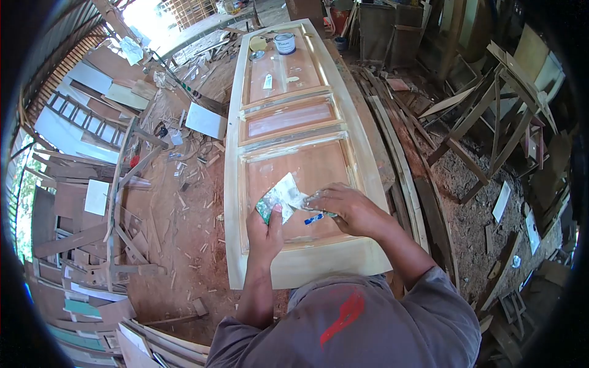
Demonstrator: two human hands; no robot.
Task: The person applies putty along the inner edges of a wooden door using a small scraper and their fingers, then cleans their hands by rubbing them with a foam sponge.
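A wooden panel door lies flat before me, with whitish smears along its mouldings. My left hand grips a white and green sheet, thumb on top, over the lower panel. My right hand is closed at the sheet's right edge, its fingertips meeting a whitish part there; whether they hold a separate tool is hidden. A small blue and white item shows just below the right fingers. Farther up the door stand an open tin and a yellowish round lid or dish.
A small white tag-like piece lies on the upper panel. Long boards run along the door's right side. A white board leans at its left. Offcuts litter the dirt floor; a wooden trestle stands to the right.
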